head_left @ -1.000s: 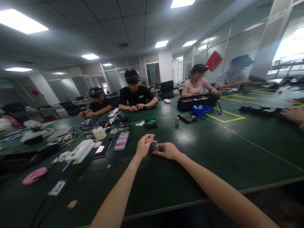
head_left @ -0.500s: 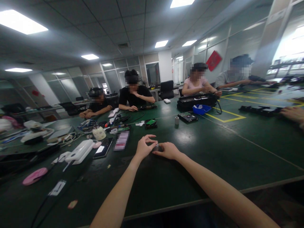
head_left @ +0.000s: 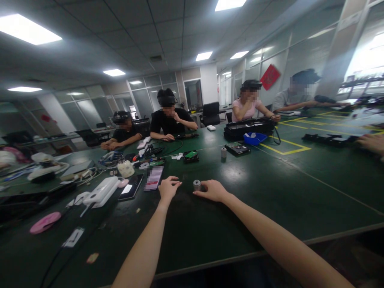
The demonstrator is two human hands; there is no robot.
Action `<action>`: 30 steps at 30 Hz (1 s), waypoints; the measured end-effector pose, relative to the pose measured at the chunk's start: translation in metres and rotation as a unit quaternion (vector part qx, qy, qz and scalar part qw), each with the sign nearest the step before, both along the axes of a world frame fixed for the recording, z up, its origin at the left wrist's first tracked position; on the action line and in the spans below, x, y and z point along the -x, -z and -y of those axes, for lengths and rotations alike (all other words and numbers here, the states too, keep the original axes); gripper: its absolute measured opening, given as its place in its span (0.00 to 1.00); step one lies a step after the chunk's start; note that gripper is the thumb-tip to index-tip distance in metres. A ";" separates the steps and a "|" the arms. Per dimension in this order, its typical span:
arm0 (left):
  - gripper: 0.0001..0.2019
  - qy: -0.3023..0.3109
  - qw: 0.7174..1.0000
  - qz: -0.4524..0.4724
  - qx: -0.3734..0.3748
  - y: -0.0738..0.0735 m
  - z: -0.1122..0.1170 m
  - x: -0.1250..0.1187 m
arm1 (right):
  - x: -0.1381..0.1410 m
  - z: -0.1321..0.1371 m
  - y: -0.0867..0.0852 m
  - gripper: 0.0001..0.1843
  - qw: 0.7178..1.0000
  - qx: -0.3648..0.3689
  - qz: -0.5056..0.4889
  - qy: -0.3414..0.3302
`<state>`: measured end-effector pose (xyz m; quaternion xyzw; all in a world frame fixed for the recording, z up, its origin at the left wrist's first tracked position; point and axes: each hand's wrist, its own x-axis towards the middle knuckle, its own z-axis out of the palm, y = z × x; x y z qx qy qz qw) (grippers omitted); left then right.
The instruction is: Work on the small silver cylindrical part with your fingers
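A small silver metal cylinder (head_left: 197, 185) with a dark nub on top stands upright on the green table in front of me. My right hand (head_left: 212, 190) has thumb and fingers curled against its right side. To its left and apart from it, my left hand (head_left: 169, 187) hovers just over the table, thumb and index tips nearly together. Anything pinched there is too small to make out. Farther back stands a similar metal cylinder (head_left: 223, 153), beside a black hard drive (head_left: 238, 148). Another drive with a green circuit board (head_left: 191, 156) lies to the left.
Left of my hands lie a phone with a lit screen (head_left: 154, 178), a dark phone (head_left: 131, 187), a white power strip (head_left: 101, 191) and tangled cables. A blue tray (head_left: 255, 138) stands by a black case (head_left: 249, 127). Several people sit around the green table (head_left: 270, 192).
My left hand has moved left, off the cylinder, whose top now shows. My right hand stays against it. Across the table, a person in pink has raised a hand toward the face.
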<state>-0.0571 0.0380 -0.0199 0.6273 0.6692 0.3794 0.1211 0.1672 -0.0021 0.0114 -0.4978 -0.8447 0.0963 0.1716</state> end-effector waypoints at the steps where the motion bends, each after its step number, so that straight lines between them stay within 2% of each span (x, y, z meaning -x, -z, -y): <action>1: 0.09 0.005 1.000 0.003 -0.002 0.001 -0.001 0.001 | 0.000 0.000 0.000 0.29 1.000 -0.001 0.000 0.001; 7: 0.11 0.022 0.999 0.024 -0.024 0.002 0.001 0.002 | 0.000 0.000 0.000 0.29 1.000 -0.001 0.003 0.002; 11: 0.09 0.028 0.997 0.059 -0.052 -0.005 0.004 -0.005 | 0.000 0.000 0.000 0.29 1.000 -0.002 0.005 0.002; 16: 0.10 0.154 0.967 0.168 -0.115 -0.026 0.013 -0.026 | 0.000 -0.002 0.005 0.28 1.000 -0.013 0.006 0.000; 20: 0.08 0.214 0.955 0.156 -0.130 -0.037 0.023 -0.043 | -0.001 -0.004 0.006 0.28 1.000 -0.017 0.014 0.002; 30: 0.05 0.236 0.957 0.105 -0.130 -0.040 0.032 -0.052 | 0.000 -0.004 0.006 0.29 1.000 -0.012 0.016 0.001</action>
